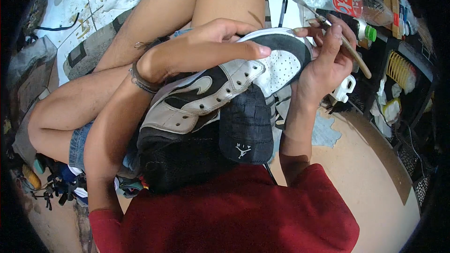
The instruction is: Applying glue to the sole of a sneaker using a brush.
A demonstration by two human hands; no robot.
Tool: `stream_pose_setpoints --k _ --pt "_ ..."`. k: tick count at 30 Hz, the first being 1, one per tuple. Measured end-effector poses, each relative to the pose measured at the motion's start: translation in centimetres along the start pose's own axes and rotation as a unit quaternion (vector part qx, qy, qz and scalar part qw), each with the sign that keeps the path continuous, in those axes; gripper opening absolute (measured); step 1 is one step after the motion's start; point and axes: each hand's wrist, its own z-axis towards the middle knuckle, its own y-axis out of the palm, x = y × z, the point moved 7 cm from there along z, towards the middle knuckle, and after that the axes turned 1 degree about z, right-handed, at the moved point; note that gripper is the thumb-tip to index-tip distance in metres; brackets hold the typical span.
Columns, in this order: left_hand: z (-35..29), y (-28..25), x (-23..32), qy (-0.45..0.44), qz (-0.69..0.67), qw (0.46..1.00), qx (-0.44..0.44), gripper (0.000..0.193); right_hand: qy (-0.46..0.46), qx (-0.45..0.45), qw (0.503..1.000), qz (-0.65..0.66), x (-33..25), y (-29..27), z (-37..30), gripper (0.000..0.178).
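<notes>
A black and white high-top sneaker [206, 89] lies across my lap, its perforated white toe pointing up and to the right. Its laces are out, and the black tongue [246, 122] flops toward me. My left hand [220, 42] is closed around the front of the sneaker, thumb across the upper near the toe. In my right hand [330, 56] is a slim knife [354, 52] with a light wooden handle, its blade angled up and left, away from the shoe. Fingertips of that same hand touch the edge of the toe.
A clear plastic bottle [347, 2] with a red label lies at the far right, near a green-capped bottle [370, 33]. A black pen [283, 11] rests beyond the toe. A black rack [398, 65] stands on the right. Clutter, including an orange-handled item [31, 176], fills the left.
</notes>
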Motion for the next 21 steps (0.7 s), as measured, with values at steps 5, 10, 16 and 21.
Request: stream_pose_setpoints --k 5,10,16,21 --pt "0.3 0.1 -0.1 0.027 0.009 1.0 -0.004 0.047 -0.002 0.01 1.0 -0.008 0.4 -0.2 0.0 0.025" --pt "0.4 0.2 -0.2 0.026 0.007 0.999 0.023 0.044 0.012 0.013 1.0 0.004 0.6 -0.3 -0.1 0.024" --pt "0.5 0.2 -0.7 0.031 0.018 0.999 0.039 0.042 -0.001 -0.03 0.999 -0.013 0.4 0.0 -0.2 0.02" --pt "0.8 0.4 -0.3 0.038 0.028 0.998 0.048 0.04 -0.068 -0.113 0.991 -0.007 -0.8 -0.2 0.3 0.015"
